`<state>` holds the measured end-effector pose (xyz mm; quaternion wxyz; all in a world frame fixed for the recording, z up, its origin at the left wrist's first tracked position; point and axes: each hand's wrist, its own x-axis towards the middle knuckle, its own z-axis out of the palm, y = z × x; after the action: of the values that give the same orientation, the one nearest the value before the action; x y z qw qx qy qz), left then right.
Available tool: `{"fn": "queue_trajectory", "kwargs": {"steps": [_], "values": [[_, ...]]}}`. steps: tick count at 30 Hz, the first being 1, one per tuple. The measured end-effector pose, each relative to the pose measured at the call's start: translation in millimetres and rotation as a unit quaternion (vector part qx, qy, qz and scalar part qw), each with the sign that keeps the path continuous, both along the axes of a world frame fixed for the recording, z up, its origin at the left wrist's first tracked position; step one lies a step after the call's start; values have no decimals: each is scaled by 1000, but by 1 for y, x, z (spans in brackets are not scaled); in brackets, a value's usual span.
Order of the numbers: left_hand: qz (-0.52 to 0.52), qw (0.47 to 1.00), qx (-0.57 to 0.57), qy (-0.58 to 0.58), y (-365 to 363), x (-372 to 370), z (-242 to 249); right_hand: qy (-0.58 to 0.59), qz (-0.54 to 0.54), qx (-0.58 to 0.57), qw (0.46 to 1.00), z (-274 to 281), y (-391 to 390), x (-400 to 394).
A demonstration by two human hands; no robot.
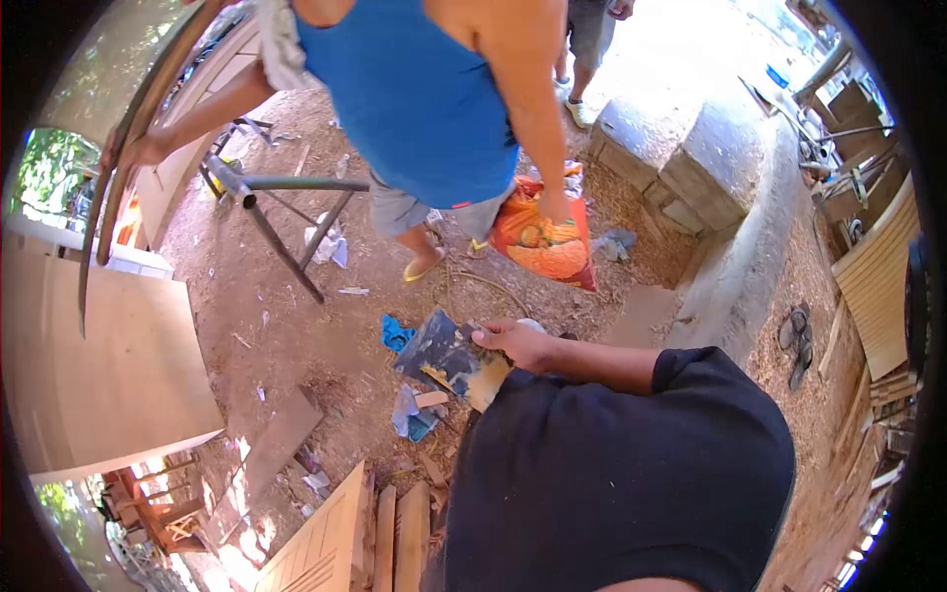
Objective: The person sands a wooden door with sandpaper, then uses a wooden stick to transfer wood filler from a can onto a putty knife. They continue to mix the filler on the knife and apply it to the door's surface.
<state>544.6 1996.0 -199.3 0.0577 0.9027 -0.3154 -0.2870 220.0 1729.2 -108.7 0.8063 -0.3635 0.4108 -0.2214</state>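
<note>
Over the sawdust-strewn ground [296,296], close against the wearer's black-shirted torso [612,474], one hand [518,343] grips a flat, dark, paint-smeared piece of board [444,357] by its upper right edge. From this view I cannot tell for certain which of the person's hands it is; the forearm comes in from the right of the picture and crosses the body, so I take it for the right. The fingers curl together over the edge, clamped on the board, thumb hidden beneath. The other hand is out of view.

The hold is only at one edge, and the board hangs tilted, its far corner low. It could pivot and slip from the fingers, dropping among the scraps [414,409] and planks [395,533] below. A co-worker in a blue top [414,99] stands near, one hand [554,209] on an orange sack [543,242], feet in sandals; a swing of the board might catch that leg. Loose litter underfoot also invites a stumble.

The wrist is bent slightly inward, elbow tucked against the body, forearm roughly level.
</note>
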Motion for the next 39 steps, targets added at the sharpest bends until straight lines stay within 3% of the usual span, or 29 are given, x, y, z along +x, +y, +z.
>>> {"fn": "queue_trajectory", "kwargs": {"steps": [2,5,6,7,8,9,10,11,12,15,21,28,39], "values": [[-10,1000,7,-4,-11,-11,9,-74,-58,59,994,-9,-4,-18],[-25,999,19,-10,-29,-32,17,-113,-85,58,988,-18,-12,-56],[-30,999,18,-10,-39,-39,18,-94,-107,53,988,-8,-13,-67],[-35,999,16,-15,-47,-45,17,32,-113,-18,993,-34,-13,-75],[-39,999,14,-19,-56,-49,15,3,-108,-42,993,-10,-15,-89],[-42,999,13,-21,-68,-52,12,71,-94,-97,988,-26,-17,-93],[-43,999,13,-26,-78,-57,9,-81,-146,6,986,-9,-19,-98],[-49,998,20,-30,-86,-59,9,-81,-143,-9,986,-37,-22,-101],[-50,998,27,-34,-96,-61,11,-164,-175,64,969,-16,-23,-104],[-54,997,33,-39,-122,-67,11,-147,-188,99,966,-5,-31,-114],[-50,997,33,-40,-161,-86,12,-105,-176,102,974,23,-45,-127],[-41,998,43,-25,-164,-92,8,-130,-158,34,978,5,-57,-126],[-24,998,53,-19,-146,-92,-4,-126,-136,53,981,-6,-64,-96]]}}
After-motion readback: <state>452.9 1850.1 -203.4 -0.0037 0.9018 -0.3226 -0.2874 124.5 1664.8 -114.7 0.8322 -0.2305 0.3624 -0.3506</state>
